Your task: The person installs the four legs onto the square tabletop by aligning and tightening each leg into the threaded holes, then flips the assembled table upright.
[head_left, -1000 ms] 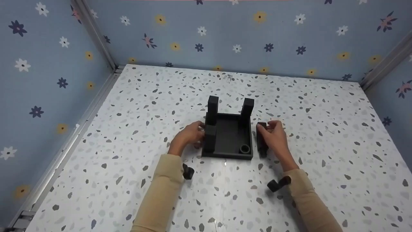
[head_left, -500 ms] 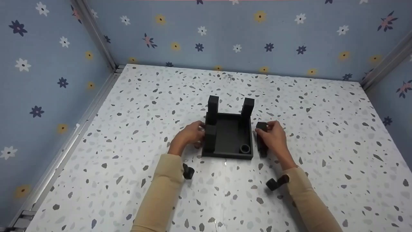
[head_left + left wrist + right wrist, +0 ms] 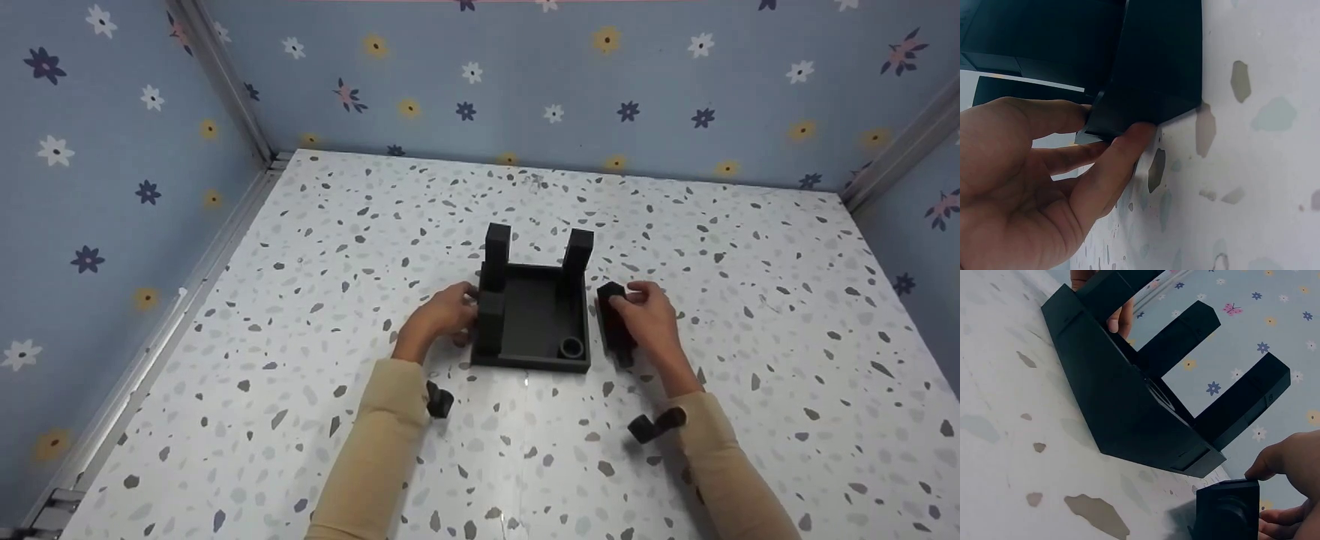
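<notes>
A black square tray-like base (image 3: 531,319) lies on the speckled table, with three square posts (image 3: 491,322) standing up from its corners. In its near right corner is a round ring socket (image 3: 562,348). My left hand (image 3: 442,311) grips the base's left side wall, thumb and fingers around the edge in the left wrist view. Just right of the base, my right hand (image 3: 649,322) pinches a loose black square post (image 3: 616,326) between thumb and fingers. Its end with a round raised part (image 3: 1227,512) faces the right wrist camera. A small gap separates this post from the base.
Blue flowered panels (image 3: 525,67) enclose the white speckled table (image 3: 750,337) at the back and both sides. Metal frame posts (image 3: 225,82) stand at the back corners. A black wrist camera (image 3: 654,426) juts inward from the right sleeve.
The loose post in my right hand has turned about its length and shifted slightly right, its near end angling outward. My left hand and the base have stayed put.
</notes>
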Available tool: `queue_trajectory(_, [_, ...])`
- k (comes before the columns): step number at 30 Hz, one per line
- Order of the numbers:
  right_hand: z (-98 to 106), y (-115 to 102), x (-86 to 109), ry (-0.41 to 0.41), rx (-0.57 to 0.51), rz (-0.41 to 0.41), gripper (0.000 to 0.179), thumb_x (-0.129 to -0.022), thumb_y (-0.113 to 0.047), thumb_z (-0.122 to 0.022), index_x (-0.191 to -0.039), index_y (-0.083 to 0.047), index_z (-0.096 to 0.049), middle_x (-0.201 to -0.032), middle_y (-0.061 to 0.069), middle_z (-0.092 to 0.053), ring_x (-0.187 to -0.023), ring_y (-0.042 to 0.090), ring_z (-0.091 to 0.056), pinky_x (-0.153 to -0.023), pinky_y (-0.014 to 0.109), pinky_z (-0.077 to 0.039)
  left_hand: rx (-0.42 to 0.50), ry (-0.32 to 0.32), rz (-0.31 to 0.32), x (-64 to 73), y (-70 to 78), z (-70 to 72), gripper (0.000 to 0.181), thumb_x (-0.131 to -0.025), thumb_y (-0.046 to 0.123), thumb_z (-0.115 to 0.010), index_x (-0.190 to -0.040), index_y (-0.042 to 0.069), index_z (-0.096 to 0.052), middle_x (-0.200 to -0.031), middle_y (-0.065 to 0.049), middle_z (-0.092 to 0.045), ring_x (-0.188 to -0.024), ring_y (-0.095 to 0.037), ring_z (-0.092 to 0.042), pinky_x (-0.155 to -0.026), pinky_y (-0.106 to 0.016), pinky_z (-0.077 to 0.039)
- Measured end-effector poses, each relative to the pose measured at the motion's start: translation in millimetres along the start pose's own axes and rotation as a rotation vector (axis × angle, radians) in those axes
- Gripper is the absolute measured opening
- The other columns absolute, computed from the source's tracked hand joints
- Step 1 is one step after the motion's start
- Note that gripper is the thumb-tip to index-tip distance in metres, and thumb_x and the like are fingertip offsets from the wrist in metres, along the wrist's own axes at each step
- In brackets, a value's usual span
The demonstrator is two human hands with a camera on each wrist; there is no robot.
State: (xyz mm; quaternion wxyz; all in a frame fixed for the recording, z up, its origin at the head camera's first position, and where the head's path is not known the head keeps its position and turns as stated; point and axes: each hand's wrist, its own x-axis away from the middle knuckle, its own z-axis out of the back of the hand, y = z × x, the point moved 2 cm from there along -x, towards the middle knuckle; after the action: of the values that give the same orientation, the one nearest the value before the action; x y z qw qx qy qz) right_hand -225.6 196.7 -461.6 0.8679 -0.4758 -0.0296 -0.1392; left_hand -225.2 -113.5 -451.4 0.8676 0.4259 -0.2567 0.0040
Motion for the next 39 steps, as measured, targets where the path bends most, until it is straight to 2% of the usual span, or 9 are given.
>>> queue_trajectory(4, [1, -1, 0.1, 0.0, -0.032, 0.007, 0.054, -0.089, -0.025, -0.06, -0.137, -0.006, -0.047, -0.123, 0.017, -0.056, -0.106, 0.028, -0.056, -0.089, 0.035, -0.046, 0.01, -0.006, 0.012, -0.2, -0.4, -0.4, 0.044, -0.094, 0.018, -0.051, -0.137, 0.01, -0.045, -0.1, -0.011, -0.066, -0.077, -0.019, -0.064, -0.071, -0.031, -0.051])
queue_trajectory(10, [6, -7, 4.0, 0.007, -0.079, 0.014, 0.05, -0.09, -0.025, -0.061, -0.135, -0.008, -0.049, -0.123, 0.014, -0.055, -0.104, 0.023, -0.055, -0.083, 0.029, -0.048, 0.015, 0.0, -0.007, -0.2, -0.2, -0.6, 0.041, -0.094, 0.017, -0.05, -0.134, 0.009, -0.046, -0.098, -0.011, -0.065, -0.075, -0.019, -0.063, -0.068, -0.03, -0.051])
queue_trajectory(18, [13, -18, 13.0, 0.024, -0.182, 0.08, 0.049, -0.089, -0.021, -0.064, -0.133, -0.006, -0.049, -0.12, 0.011, -0.053, -0.1, 0.017, -0.055, -0.079, 0.022, -0.051, 0.031, -0.015, 0.009, -1.3, 0.5, -0.9, 0.043, -0.094, 0.013, -0.05, -0.136, 0.009, -0.044, -0.103, -0.012, -0.066, -0.085, -0.02, -0.064, -0.067, -0.029, -0.051])
queue_trajectory(23, [15, -26, 19.1, 0.016, -0.245, 0.114, 0.048, -0.089, -0.017, -0.065, -0.131, -0.004, -0.048, -0.119, 0.01, -0.052, -0.097, 0.014, -0.056, -0.079, 0.02, -0.052, 0.056, -0.024, 0.015, -2.4, 0.2, -1.3, 0.042, -0.095, 0.012, -0.05, -0.136, 0.008, -0.043, -0.103, -0.014, -0.066, -0.085, -0.021, -0.064, -0.066, -0.03, -0.053])
queue_trajectory(29, [17, -33, 27.7, 0.029, -0.34, 0.179, 0.045, -0.087, -0.011, -0.066, -0.128, -0.003, -0.048, -0.114, 0.008, -0.053, -0.095, 0.014, -0.057, -0.079, 0.022, -0.053, 0.05, -0.017, 0.021, -2.5, -0.3, -1.4, 0.041, -0.095, 0.015, -0.05, -0.135, 0.009, -0.044, -0.102, -0.012, -0.066, -0.084, -0.02, -0.064, -0.067, -0.03, -0.053])
queue_trajectory(33, [17, -38, 33.3, 0.06, -0.358, 0.235, 0.044, -0.086, -0.011, -0.068, -0.126, -0.005, -0.05, -0.11, 0.004, -0.055, -0.095, 0.014, -0.058, -0.078, 0.02, -0.05, 0.042, -0.015, 0.013, -1.9, 0.0, -1.3, 0.04, -0.095, 0.017, -0.05, -0.134, 0.009, -0.045, -0.103, -0.012, -0.065, -0.086, -0.021, -0.064, -0.067, -0.03, -0.052])
queue_trajectory(39, [13, -41, 38.6, 0.046, -0.443, 0.369, 0.042, -0.084, -0.002, -0.068, -0.122, 0.0, -0.049, -0.107, 0.005, -0.055, -0.093, 0.016, -0.059, -0.078, 0.02, -0.05, 0.034, -0.011, 0.007, -1.7, -0.2, -0.8, 0.04, -0.095, 0.019, -0.051, -0.134, 0.009, -0.045, -0.102, -0.012, -0.066, -0.083, -0.02, -0.064, -0.067, -0.03, -0.052])
